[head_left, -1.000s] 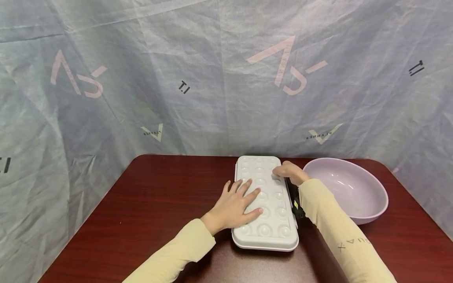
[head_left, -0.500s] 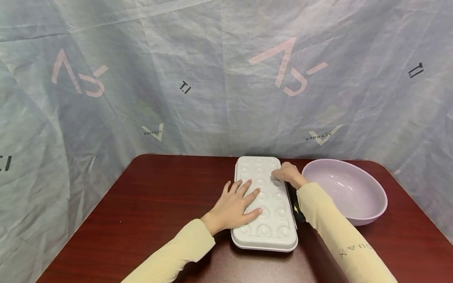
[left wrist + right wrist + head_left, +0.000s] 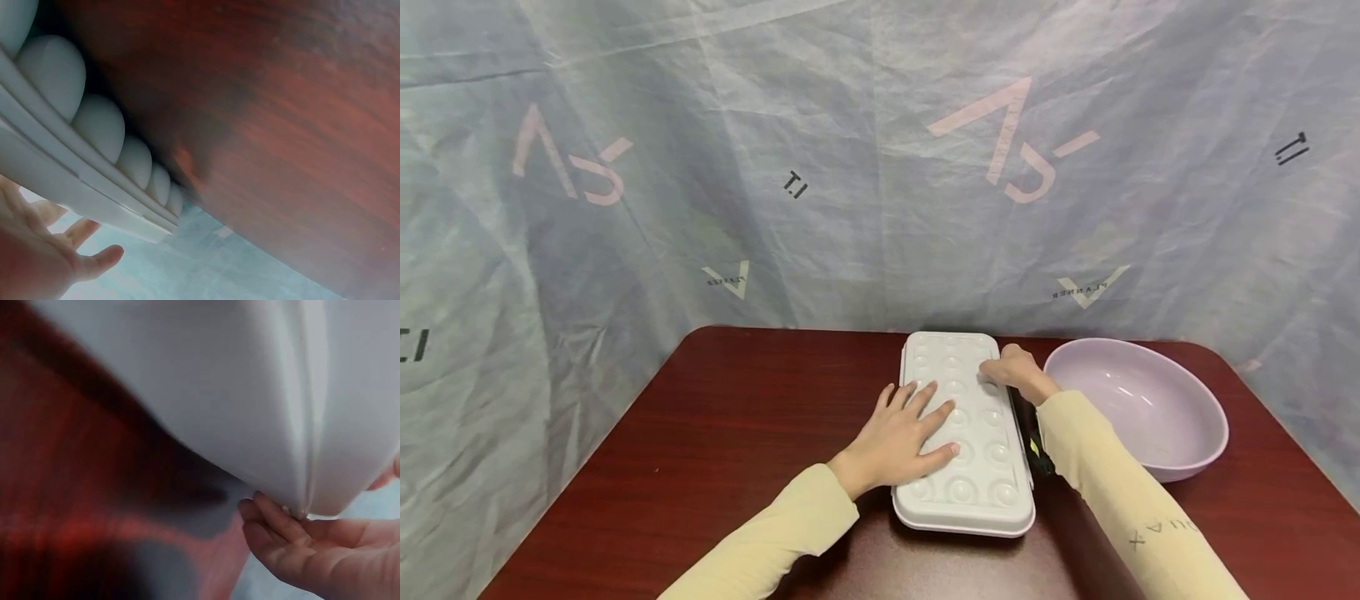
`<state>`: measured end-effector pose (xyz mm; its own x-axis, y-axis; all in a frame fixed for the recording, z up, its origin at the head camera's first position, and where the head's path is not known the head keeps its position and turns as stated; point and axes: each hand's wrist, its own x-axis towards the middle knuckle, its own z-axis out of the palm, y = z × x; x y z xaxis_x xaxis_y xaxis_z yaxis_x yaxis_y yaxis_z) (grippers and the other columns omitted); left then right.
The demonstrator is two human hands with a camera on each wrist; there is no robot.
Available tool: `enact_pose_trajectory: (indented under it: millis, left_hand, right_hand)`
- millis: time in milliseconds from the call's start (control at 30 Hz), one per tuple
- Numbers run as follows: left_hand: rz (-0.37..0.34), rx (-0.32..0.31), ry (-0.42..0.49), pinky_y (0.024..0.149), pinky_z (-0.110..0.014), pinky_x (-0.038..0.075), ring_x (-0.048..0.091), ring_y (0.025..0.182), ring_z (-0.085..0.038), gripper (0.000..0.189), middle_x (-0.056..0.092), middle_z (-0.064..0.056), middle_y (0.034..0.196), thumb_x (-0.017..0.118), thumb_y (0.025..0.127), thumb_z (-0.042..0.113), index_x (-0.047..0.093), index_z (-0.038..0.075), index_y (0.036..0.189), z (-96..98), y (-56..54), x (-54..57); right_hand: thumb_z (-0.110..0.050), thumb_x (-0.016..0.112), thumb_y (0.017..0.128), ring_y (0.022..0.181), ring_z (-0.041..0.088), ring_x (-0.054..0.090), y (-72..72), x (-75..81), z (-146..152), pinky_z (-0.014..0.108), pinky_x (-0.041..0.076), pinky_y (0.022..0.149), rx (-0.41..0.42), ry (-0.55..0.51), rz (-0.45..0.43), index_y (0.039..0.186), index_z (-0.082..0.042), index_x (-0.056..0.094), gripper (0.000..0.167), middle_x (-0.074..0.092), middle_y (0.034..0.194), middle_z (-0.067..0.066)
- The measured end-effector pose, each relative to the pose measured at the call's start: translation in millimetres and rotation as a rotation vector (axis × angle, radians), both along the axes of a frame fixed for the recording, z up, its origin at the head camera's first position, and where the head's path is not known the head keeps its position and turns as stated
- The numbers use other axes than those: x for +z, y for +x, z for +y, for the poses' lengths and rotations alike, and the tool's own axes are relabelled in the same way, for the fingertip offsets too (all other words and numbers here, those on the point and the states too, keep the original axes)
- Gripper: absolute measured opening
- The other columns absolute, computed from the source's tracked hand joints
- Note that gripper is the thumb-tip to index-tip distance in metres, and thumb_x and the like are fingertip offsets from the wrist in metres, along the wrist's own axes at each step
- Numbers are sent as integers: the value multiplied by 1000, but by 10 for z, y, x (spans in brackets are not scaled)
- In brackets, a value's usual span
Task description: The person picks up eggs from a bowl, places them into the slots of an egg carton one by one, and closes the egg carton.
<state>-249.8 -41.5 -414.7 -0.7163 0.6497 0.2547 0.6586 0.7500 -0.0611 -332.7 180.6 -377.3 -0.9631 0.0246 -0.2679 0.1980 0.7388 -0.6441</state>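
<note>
A white plastic egg box (image 3: 973, 400) lies lengthwise on the table, its lid down and embossed with round bumps. Along its lower side, rounded egg cups (image 3: 103, 125) show in the left wrist view. My left hand (image 3: 891, 437) rests on the lid with its fingers spread. At the far right side of the box, my right hand (image 3: 1015, 371) grips the edge, thumb over the lid. The right wrist view shows the curled fingers (image 3: 275, 528) against the box's side, near the seam between lid and base. Whatever the box holds is hidden.
A lilac oval bowl (image 3: 1138, 408) stands on the right of the dark red table (image 3: 722, 433), beyond my right forearm. A small black item (image 3: 1040, 458) lies between the box and that sleeve, partly hidden. A grey printed cloth (image 3: 850, 167) hangs behind the table.
</note>
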Motion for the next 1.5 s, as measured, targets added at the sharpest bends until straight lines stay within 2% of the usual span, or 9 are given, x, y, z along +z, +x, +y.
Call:
enact_pose_trajectory:
  millis: [433, 600, 700, 900, 1000, 1067, 1133, 1300, 1500]
  left_hand:
    - [7, 4, -24, 103, -58, 23, 32, 132, -33, 64, 32, -7, 147, 21, 89, 63, 36, 27, 141, 9, 9, 24]
    - [15, 15, -36, 102, -59, 24, 32, 132, -33, 65, 32, -7, 147, 20, 89, 64, 36, 28, 141, 12, 10, 25]
    - [20, 22, -39, 102, -59, 25, 32, 132, -32, 64, 32, -6, 147, 20, 89, 63, 36, 28, 141, 13, 15, 27]
    - [22, 35, -38, 101, -60, 24, 31, 133, -31, 65, 30, -5, 148, 19, 89, 64, 34, 29, 141, 17, 27, 6]
    - [24, 42, -37, 102, -60, 24, 30, 134, -31, 65, 29, -4, 149, 18, 88, 65, 33, 30, 142, 12, 29, -4]
    - [27, 47, -37, 102, -60, 24, 30, 134, -30, 65, 29, -4, 149, 18, 88, 65, 33, 31, 142, 13, 33, -7]
    - [28, 53, -36, 102, -60, 23, 30, 134, -30, 65, 29, -3, 149, 19, 88, 65, 32, 31, 142, 16, 37, -7]
    - [49, 64, -28, 102, -60, 22, 32, 132, -30, 64, 31, -4, 148, 21, 88, 65, 33, 32, 141, 21, 40, -15]
    - [82, 82, -17, 101, -60, 24, 35, 129, -31, 63, 35, -7, 145, 22, 88, 65, 37, 32, 139, 16, 51, -21]
  right_hand:
    - [-21, 47, 80, 83, 24, 46, 63, -14, -22, 35, 41, 74, 0, 0, -4, 93, 4, 49, 28, 47, 91, 14]
    - [-22, 43, 85, 82, 26, 50, 164, -19, -46, 38, 44, 74, 52, 88, 85, 105, 10, 53, 39, 56, 98, 20]
    - [-19, 38, 87, 83, 29, 52, 241, -34, -44, 40, 44, 73, 73, 146, 139, 103, 11, 53, 37, 57, 99, 25]
    - [-13, 36, 88, 72, 28, 55, 481, -79, -8, 36, 44, 63, 149, 166, 302, 97, 12, 50, 29, 58, 92, 29]
    - [-12, 40, 88, 60, 21, 47, 643, -58, -8, 31, 39, 54, 185, 188, 342, 86, 6, 47, 19, 53, 71, 16]
    - [-12, 43, 87, 61, 22, 49, 732, -39, -4, 32, 40, 56, 197, 208, 323, 85, 5, 47, 17, 50, 68, 13]
    - [-13, 44, 87, 64, 24, 54, 812, -52, 6, 34, 42, 58, 200, 222, 333, 90, 8, 49, 21, 53, 71, 16]
    - [-14, 45, 88, 94, 39, 60, 994, -66, 43, 47, 47, 76, 215, 236, 360, 115, 16, 48, 41, 59, 105, 32]
    - [-18, 53, 85, 79, 25, 60, 1207, -46, 106, 39, 47, 66, 256, 205, 339, 112, 12, 53, 40, 64, 89, 18]
